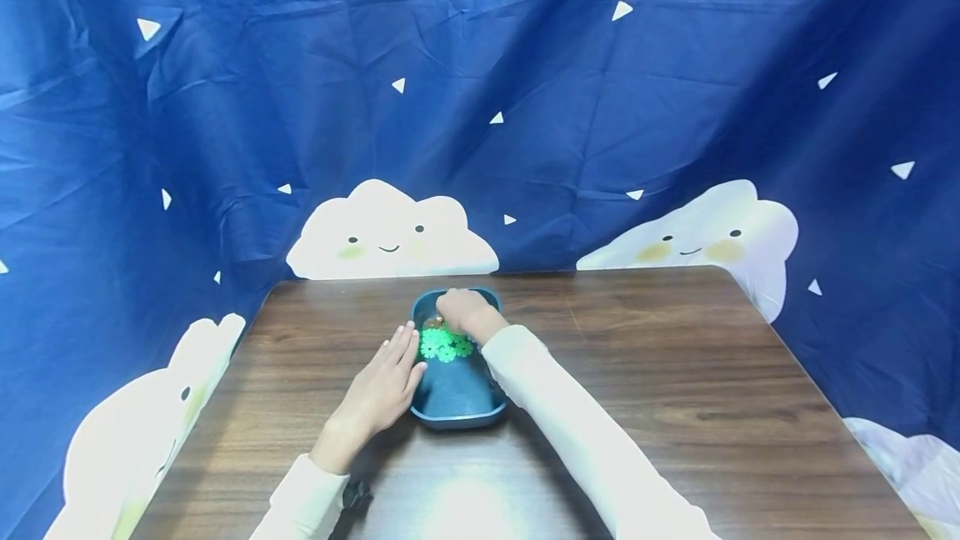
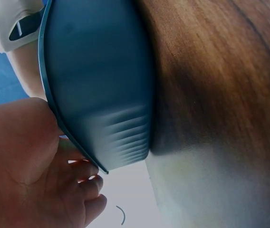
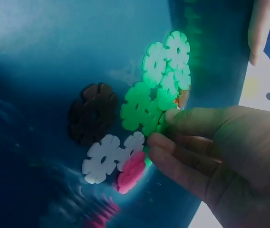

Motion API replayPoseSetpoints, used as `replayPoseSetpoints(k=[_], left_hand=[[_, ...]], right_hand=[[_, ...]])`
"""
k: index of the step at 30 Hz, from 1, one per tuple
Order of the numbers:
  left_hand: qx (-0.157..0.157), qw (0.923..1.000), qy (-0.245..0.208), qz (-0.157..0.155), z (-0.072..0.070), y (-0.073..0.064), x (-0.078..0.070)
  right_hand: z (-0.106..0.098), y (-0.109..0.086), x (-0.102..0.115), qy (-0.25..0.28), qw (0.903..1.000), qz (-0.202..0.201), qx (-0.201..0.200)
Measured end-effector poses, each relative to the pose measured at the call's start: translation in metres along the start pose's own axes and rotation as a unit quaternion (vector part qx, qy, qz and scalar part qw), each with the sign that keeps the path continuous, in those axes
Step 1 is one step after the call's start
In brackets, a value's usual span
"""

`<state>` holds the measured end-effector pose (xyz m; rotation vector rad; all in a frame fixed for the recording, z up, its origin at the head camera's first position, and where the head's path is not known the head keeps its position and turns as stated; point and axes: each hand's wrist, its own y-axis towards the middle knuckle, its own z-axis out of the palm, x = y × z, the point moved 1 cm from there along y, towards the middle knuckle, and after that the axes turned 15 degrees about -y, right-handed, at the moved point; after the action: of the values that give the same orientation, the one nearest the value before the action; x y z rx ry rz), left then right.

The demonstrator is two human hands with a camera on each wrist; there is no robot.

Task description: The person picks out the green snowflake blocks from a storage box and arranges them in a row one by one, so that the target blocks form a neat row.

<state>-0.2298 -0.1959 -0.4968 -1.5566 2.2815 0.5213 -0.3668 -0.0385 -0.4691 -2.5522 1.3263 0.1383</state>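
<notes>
A dark blue plastic basin [image 1: 459,421] stands on the wooden table, and flower-shaped plastic snowflake discs lie at its far end. Inside it, my right hand [image 1: 468,312] pinches a green snowflake disc [image 3: 162,124] between thumb and fingers. More green discs [image 3: 137,104] lie against that one. Close by are a dark brown disc [image 3: 93,114], white discs [image 3: 101,159] and a pink disc [image 3: 131,172]. My left hand [image 1: 380,386] rests along the basin's left rim with its fingers straight. In the left wrist view, its palm [image 2: 25,166] is beside the rim.
The brown wooden table [image 1: 660,373] extends to both sides of the basin. Behind it hangs a blue cloth [image 1: 540,107] printed with white clouds and triangles. A small black object [image 1: 356,494] shows beside the left sleeve.
</notes>
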Motion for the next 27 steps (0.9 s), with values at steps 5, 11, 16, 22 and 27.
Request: replayPoseSetpoints(k=[5,11,16,22,27], left_hand=[[0.004,1.0,-0.002,-0.001,-0.0007,-0.0002,-0.001],[0.003,1.0,-0.006,-0.002,-0.0016,0.0008,-0.0024],[0.005,0.9999,-0.011,-0.002,-0.0004,-0.0005,-0.0022],[-0.001,0.9999,-0.011,0.003,0.0,-0.0014,-0.0016],[-0.004,1.0,-0.005,0.007,-0.0004,-0.0002,-0.0014]], right_hand=[[0.0008,-0.0004,0.0014,-0.023,0.9997,-0.003,-0.004],[0.0012,0.0006,0.0026,-0.035,0.9993,-0.006,-0.002],[0.0018,0.0006,0.0025,-0.033,0.9993,-0.013,0.008],[-0.0002,-0.0013,0.0012,-0.023,0.9995,-0.023,0.003],[-0.0012,-0.0016,0.0004,-0.021,0.9996,-0.02,0.002]])
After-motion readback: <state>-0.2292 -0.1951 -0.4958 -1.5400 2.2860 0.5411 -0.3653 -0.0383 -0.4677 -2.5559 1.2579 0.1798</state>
